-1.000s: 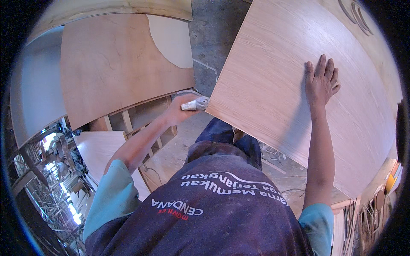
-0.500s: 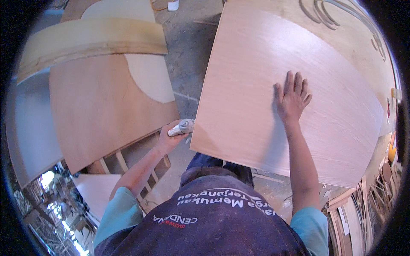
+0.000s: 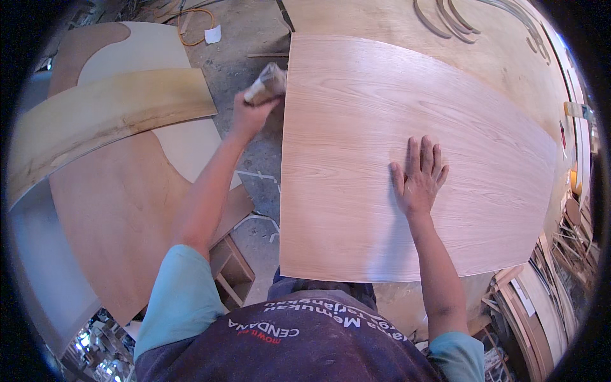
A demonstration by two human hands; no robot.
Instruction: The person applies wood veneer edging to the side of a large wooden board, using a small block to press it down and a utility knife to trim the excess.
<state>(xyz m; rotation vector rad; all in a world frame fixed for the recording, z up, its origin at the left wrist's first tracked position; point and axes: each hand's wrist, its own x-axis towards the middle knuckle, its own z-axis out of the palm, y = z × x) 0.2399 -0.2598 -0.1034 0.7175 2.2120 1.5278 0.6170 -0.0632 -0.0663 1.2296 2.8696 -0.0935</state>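
Observation:
A wide panel with pale wood grain point(image 3: 344, 210) lies flat before me, its far right edge curved. My right hand point(image 3: 420, 181) rests on it, palm down and fingers spread, holding nothing. Beyond the panel's left edge, my left hand point(image 3: 251, 114) is closed around a whitish-grey, dusty hand tool point(image 3: 267, 84). That tool is blurred, so its exact kind does not show. Its head is right at the panel's left edge, near the far left corner; whether it touches I cannot tell.
Stacked brown and cream boards point(image 3: 121, 216) stand at the left, crossed by a curved yellowish board point(image 3: 114, 114). Under the panel is a larger tan sheet point(image 3: 375, 19) carrying several curved strips point(image 3: 453, 19). Wood offcuts point(image 3: 541, 305) crowd the lower right. An orange cord point(image 3: 180, 35) lies on the floor.
My left hand has moved far along the panel's left edge, away from me, with the tool. My view has shifted; my right hand stays flat on the panel.

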